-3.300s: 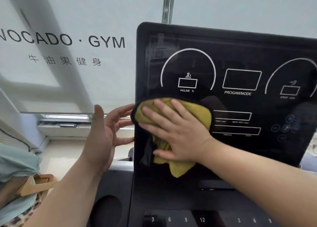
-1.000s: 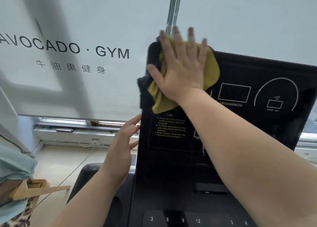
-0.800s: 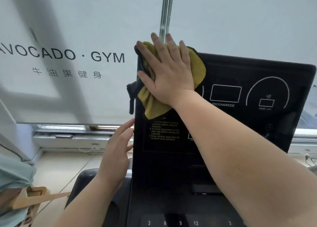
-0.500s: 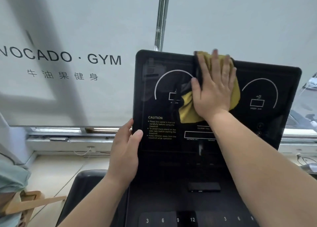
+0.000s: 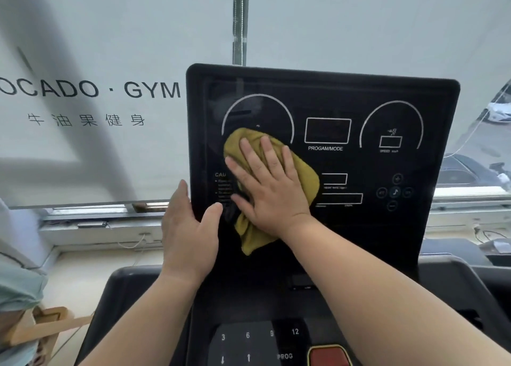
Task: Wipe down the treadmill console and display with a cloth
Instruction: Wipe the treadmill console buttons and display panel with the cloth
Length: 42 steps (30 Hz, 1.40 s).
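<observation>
Flat right hand (image 5: 272,188), fingers spread, presses crumpled mustard-yellow cloth (image 5: 304,177) onto glossy black treadmill display panel (image 5: 345,97), centre-left of frame, spreading wiping pressure. Left hand (image 5: 188,227) clamps panel's left edge, likely steadying it.

My display (image 5: 326,133) is showing "PROGAM/MODE" under its middle box and a cut-off "CAU" beside my cloth (image 5: 307,177). The keypad (image 5: 257,340) below is reading 3, 6, 9, 12, "PROG". The window blind (image 5: 91,94) is showing "OCADO · GYM".
</observation>
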Each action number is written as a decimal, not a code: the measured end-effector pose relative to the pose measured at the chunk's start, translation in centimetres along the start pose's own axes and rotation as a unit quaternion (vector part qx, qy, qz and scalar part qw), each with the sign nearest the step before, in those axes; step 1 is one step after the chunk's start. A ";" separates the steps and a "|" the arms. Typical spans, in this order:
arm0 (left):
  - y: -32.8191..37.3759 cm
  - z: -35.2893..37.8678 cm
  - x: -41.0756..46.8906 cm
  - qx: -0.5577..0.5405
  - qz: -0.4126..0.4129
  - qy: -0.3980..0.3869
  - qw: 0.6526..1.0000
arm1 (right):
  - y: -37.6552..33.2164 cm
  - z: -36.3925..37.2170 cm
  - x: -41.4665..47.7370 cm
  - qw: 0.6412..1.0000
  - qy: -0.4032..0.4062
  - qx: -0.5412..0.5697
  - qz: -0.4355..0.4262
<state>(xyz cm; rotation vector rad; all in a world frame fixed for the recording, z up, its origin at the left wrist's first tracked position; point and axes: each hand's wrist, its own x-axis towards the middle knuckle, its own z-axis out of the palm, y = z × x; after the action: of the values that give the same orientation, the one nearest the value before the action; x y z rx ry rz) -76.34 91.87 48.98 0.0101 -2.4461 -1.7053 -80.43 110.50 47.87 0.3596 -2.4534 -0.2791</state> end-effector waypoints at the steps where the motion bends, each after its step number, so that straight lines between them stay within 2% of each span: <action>1: 0.3 0.3 -0.2 0.054 -0.003 0.019 0.998 | 1.2 0.1 -1.0 0.999 0.001 -0.009 -0.035; 4: 1.0 2.0 -1.4 0.174 0.070 0.044 0.981 | 6.1 0.3 -4.0 0.996 0.001 -0.037 -0.085; 6: 1.1 3.7 -2.3 0.228 0.137 0.036 0.963 | 9.7 0.0 -5.5 0.995 0.006 -0.058 -0.076; 8: 1.0 5.4 -3.3 0.281 0.169 0.010 0.945 | 13.3 -0.5 -6.3 0.996 0.010 -0.074 -0.058; 14: 0.4 8.1 -4.8 0.376 0.147 -0.067 0.912 | 19.7 -4.4 -0.8 0.995 0.020 -0.029 0.095; 16: 0.7 8.2 -4.7 0.384 0.131 -0.076 0.911 | 19.5 -5.2 1.7 0.994 0.027 -0.012 0.106; 19: 1.4 8.1 -4.6 0.385 0.111 -0.070 0.914 | 17.0 -4.7 2.6 0.998 0.036 -0.011 0.057; 24: 2.1 8.6 -4.9 0.380 0.101 -0.047 0.918 | 12.4 -1.8 -2.1 0.991 -0.007 -0.035 -0.128; 28: 2.2 8.3 -4.8 0.384 0.104 -0.046 0.917 | 13.1 0.2 -7.5 0.972 -0.027 -0.049 -0.230; 31: 2.4 7.6 -4.8 0.396 0.107 -0.059 0.910 | 15.9 0.6 -10.0 0.967 -0.009 -0.047 -0.251; 34: 2.7 7.3 -5.0 0.394 0.087 -0.080 0.912 | 19.6 -0.2 -9.9 0.981 0.011 -0.050 -0.190; 37: 2.7 7.6 -5.0 0.396 0.086 -0.090 0.910 | 21.9 -1.8 -8.6 0.997 0.015 -0.038 -0.061; 40: 2.4 8.2 -5.2 0.392 0.076 -0.086 0.913 | 19.6 -2.2 -8.3 0.998 0.011 0.008 0.057; 42: 2.2 8.5 -5.2 0.385 0.078 -0.081 0.916 | 16.2 -1.6 -9.0 0.996 -0.005 0.034 0.078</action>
<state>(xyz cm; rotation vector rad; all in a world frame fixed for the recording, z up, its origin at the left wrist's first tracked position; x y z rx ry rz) -72.11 101.10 47.54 -0.2326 -2.9704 -0.6145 -75.66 128.47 48.66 0.1943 -2.4896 -0.1307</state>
